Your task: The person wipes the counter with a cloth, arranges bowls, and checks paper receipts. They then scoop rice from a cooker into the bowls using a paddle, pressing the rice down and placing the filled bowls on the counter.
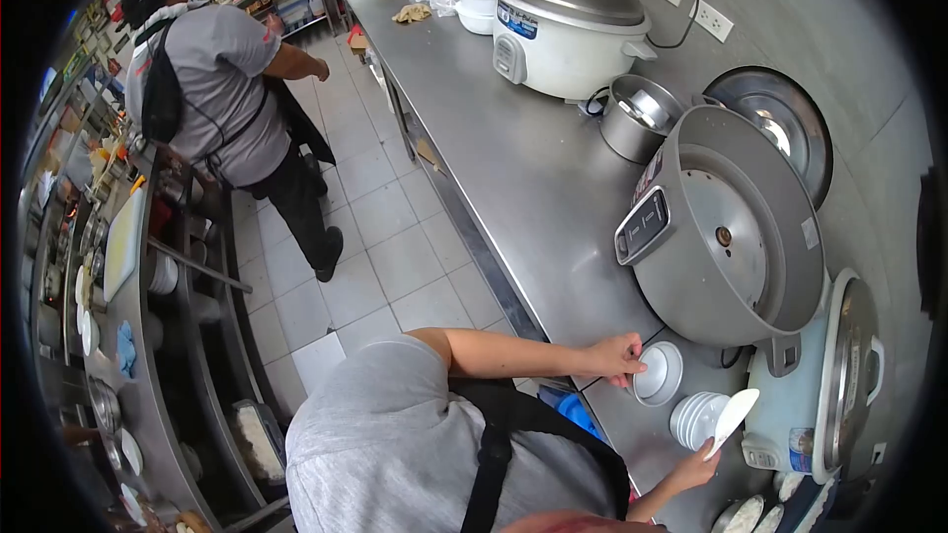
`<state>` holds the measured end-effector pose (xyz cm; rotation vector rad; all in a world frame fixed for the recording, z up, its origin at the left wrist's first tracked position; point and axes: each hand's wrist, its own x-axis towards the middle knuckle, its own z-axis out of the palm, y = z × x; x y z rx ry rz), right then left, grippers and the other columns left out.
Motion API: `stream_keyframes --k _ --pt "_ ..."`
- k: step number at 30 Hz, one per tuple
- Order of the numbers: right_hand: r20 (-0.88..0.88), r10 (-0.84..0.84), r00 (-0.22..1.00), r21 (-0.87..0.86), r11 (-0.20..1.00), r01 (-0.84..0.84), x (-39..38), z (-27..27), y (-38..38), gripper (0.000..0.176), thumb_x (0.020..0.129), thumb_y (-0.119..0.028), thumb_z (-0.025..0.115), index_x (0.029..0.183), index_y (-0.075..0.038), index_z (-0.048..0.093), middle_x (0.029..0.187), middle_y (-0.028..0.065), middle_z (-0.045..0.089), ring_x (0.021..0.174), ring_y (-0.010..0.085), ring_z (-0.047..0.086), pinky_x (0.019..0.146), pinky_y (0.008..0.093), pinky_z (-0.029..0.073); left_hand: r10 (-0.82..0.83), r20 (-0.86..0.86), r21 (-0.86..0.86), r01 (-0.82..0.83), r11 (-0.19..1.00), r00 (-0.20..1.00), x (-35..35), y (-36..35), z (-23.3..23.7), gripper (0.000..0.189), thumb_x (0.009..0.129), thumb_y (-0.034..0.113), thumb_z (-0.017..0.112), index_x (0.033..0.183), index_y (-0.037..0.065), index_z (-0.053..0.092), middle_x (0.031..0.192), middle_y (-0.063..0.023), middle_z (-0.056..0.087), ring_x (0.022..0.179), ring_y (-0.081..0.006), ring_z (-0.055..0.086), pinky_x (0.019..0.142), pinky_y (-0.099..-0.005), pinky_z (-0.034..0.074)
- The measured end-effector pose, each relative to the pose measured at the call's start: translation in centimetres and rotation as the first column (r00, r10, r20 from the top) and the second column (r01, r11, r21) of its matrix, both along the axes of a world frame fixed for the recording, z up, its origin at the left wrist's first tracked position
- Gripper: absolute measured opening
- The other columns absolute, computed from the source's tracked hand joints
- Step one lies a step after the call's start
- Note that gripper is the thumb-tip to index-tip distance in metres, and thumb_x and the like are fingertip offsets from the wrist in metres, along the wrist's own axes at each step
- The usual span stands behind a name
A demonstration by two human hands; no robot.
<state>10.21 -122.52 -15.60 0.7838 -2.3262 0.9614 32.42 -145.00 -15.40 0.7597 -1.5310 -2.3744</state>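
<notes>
Left hand (617, 359): fingers pinched on rim of small bowl (659, 373), above bench (538, 237). Right hand (693, 469): fingers closed around handle of white paddle (736, 417). Bowl stack (695, 420) just beside paddle. Grey cooker body (731, 227) nearby, open; panel markings illegible. White rice cooker (563, 35), lidded, farther along; blue label (517, 22), lettering too small to read.
</notes>
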Motion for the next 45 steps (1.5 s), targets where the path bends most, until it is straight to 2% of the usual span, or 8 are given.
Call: stream_keyframes --k 8,11,16,29,32,34,40,45 --pt "0.455 0.122 0.882 -0.188 0.981 -0.039 -0.5 7.2 1.6 0.033 0.084 -0.037 0.057 0.093 -0.005 0.06 0.065 -0.0047 0.046 0.055 0.0049 0.04 0.046 0.0214 0.032 0.011 -0.176 -0.434 -0.088 0.897 0.984 -1.7 0.1 -4.8 0.035 0.081 0.022 0.065 0.108 0.009 0.046 0.092 -0.0002 0.053 0.083 -0.0094 0.052 0.069 -0.0273 0.047" --pt "0.416 0.441 0.795 -0.294 0.893 -0.341 -2.4 8.9 3.1 0.027 0.087 -0.029 0.055 0.089 -0.002 0.059 0.064 -0.0058 0.044 0.055 0.0028 0.037 0.048 0.019 0.031 0.056 0.059 -0.111 -0.049 0.993 0.997 0.1 0.6 0.2 0.044 0.085 0.02 0.061 0.121 0.008 0.039 0.102 -0.0067 0.053 0.086 -0.0152 0.058 0.07 -0.0271 0.049" --pt "0.211 0.381 0.9 0.225 0.877 -0.424 -0.5 15.2 1.3 0.028 0.068 -0.021 0.074 0.078 0.001 0.059 0.065 0.0083 0.054 0.054 0.0173 0.047 0.054 0.0267 0.038 -0.045 -0.02 0.001 0.045 0.999 0.999 6.1 0.0 2.0 0.038 0.088 0.023 0.057 0.12 0.007 0.045 0.107 -0.01 0.058 0.085 -0.0178 0.062 0.069 -0.0275 0.051" --pt "0.327 0.483 0.812 0.464 0.667 -0.583 -0.4 12.0 -7.8 0.035 0.07 -0.021 0.071 0.097 -0.003 0.06 0.097 0.0177 0.059 0.089 0.0322 0.056 0.076 0.0381 0.043 0.376 0.27 0.023 -0.396 0.918 0.886 23.6 0.0 -3.1 0.044 0.084 0.031 0.06 0.119 0.008 0.045 0.109 -0.0125 0.057 0.091 -0.0213 0.061 0.075 -0.0341 0.05" --pt "0.025 0.248 0.969 0.374 0.896 -0.239 -0.7 13.3 -7.9 0.041 0.073 -0.024 0.07 0.103 0.0 0.058 0.104 0.016 0.058 0.1 0.0326 0.053 0.088 0.0381 0.04 0.509 0.733 -0.632 0.173 0.756 0.452 31.6 0.0 -10.7 0.052 0.082 0.033 0.061 0.124 0.008 0.043 0.122 -0.0188 0.05 0.108 -0.0286 0.054 0.09 -0.0414 0.043" --pt "-0.341 0.101 0.934 0.164 0.985 -0.047 1.3 15.9 -9.4 0.045 0.076 -0.031 0.07 0.106 -0.001 0.057 0.106 0.0149 0.057 0.102 0.0314 0.051 0.087 0.0385 0.041 0.748 0.637 -0.514 0.621 0.592 -0.185 35.8 0.6 -11.4 0.065 0.074 0.037 0.067 0.127 0.007 0.043 0.134 -0.0234 0.037 0.125 -0.0357 0.036 0.1 -0.0493 0.031" --pt "-0.587 -0.159 0.794 -0.555 0.793 -0.252 16.4 19.3 -22.6 0.048 0.078 -0.025 0.069 0.117 -0.004 0.049 0.109 0.0089 0.056 0.1 0.022 0.054 0.082 0.0345 0.043 0.752 0.616 -0.688 -0.306 0.658 0.233 53.7 -10.7 -15.9 0.084 0.07 0.034 0.071 0.136 0.007 0.028 0.14 -0.025 0.024 0.13 -0.0461 0.017 0.1 -0.0603 0.023" --pt "-0.467 0.224 0.855 -0.383 0.821 -0.424 29.6 20.5 -36.6 0.057 0.079 -0.021 0.067 0.126 -0.004 0.039 0.119 0.0068 0.054 0.108 0.0218 0.051 0.084 0.0369 0.042 0.842 0.516 -0.847 -0.049 0.529 0.159 55.2 -19.4 -6.7 0.097 0.069 0.028 0.072 0.14 0.006 0.01 0.139 -0.0239 0.027 0.129 -0.0474 0.019 0.105 -0.0469 0.024"
